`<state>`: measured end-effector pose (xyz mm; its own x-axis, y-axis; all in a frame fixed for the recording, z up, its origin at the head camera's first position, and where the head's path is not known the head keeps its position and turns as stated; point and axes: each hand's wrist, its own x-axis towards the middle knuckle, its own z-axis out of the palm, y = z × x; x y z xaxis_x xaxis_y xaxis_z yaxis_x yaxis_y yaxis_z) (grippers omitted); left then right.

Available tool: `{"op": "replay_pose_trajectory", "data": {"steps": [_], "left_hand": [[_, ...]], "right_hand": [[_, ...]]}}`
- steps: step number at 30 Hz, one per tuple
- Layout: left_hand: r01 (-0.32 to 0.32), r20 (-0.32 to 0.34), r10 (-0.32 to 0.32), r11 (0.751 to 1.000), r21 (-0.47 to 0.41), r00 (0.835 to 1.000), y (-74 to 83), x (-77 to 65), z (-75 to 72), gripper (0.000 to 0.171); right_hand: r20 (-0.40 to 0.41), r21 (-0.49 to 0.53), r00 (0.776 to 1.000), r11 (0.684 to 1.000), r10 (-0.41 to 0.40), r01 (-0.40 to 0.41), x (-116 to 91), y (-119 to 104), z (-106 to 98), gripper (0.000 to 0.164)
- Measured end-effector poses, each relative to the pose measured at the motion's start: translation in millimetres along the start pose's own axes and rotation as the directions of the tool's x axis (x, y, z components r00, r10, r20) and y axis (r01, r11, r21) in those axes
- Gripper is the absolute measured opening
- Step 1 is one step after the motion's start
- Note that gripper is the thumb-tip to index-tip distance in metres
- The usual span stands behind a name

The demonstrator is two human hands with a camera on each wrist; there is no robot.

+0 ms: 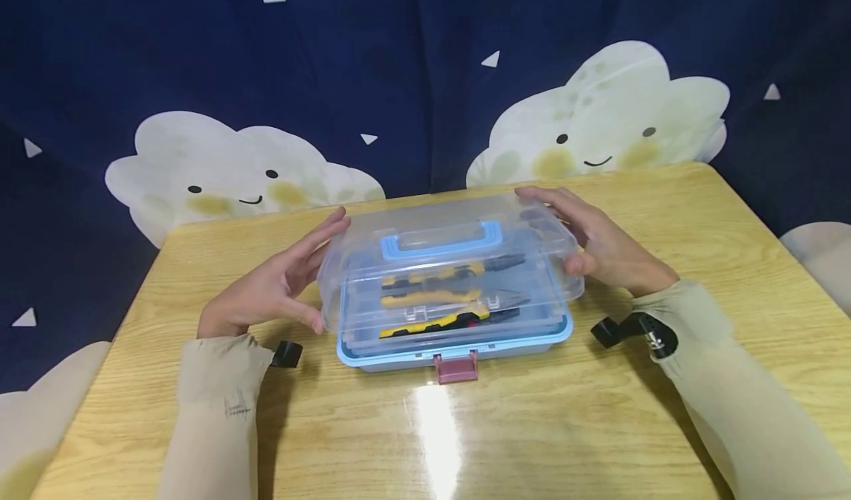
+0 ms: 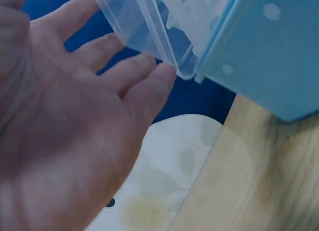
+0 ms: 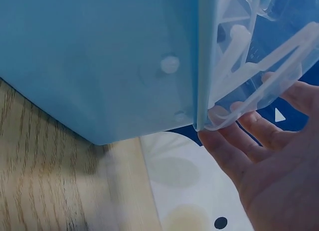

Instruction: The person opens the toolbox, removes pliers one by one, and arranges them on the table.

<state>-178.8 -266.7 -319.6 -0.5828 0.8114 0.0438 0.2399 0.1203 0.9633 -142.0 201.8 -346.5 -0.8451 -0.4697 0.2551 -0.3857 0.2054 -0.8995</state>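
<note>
A clear plastic toolbox lid (image 1: 439, 216) with a light blue handle (image 1: 442, 241) stands partly raised over a blue toolbox (image 1: 459, 351). My left hand (image 1: 269, 289) holds the lid's left end, thumb by its front corner and fingers toward the back. At the other end my right hand (image 1: 598, 241) grips the lid, thumb in front and fingers reaching over the back. The right wrist view shows those fingers (image 3: 264, 131) bent at the lid's edge near the hinge side. Through the lid show several yellow-and-black handled pliers (image 1: 432, 297) lying inside.
The box sits on a light wooden table (image 1: 346, 433). A reddish latch (image 1: 456, 368) hangs down from its front rim. Behind the table hangs a dark blue curtain (image 1: 332, 57) with cloud faces. Black straps circle both wrists.
</note>
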Motion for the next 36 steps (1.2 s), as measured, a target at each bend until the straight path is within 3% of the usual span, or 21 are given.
{"op": "replay_pose_trajectory", "data": {"steps": [6,11,20,27,31,36], "left_hand": [[-0.006,-0.075,0.006,1.000,-0.004,0.997,0.3,0.1,0.5,0.124],[-0.024,-0.124,0.025,1.000,0.007,0.992,-2.4,4.3,0.4,0.121],[-0.071,-0.144,0.064,0.996,-0.048,0.988,-10.1,8.8,-0.5,0.118],[-0.088,-0.156,0.078,0.994,-0.060,0.985,-13.2,8.0,0.0,0.117],[-0.089,-0.165,0.074,0.992,-0.087,0.983,-13.0,7.1,0.5,0.118],[-0.104,-0.185,0.081,0.988,-0.116,0.979,-13.2,6.3,0.6,0.118]], "right_hand": [[0.019,-0.011,1.000,1.000,0.019,-0.019,1.7,-6.2,0.5,0.109],[0.063,-0.004,0.995,0.997,0.081,-0.081,-2.2,-11.0,-5.8,0.111],[0.163,0.152,0.982,0.981,0.098,-0.123,-11.3,2.0,-23.4,0.123],[0.183,0.211,0.975,0.964,0.124,-0.162,-12.1,8.5,-30.1,0.124],[0.201,0.256,0.975,0.956,0.093,-0.144,-10.9,8.2,-29.9,0.123],[0.168,0.262,0.982,0.957,0.085,-0.127,-8.8,5.0,-27.8,0.120]]}}
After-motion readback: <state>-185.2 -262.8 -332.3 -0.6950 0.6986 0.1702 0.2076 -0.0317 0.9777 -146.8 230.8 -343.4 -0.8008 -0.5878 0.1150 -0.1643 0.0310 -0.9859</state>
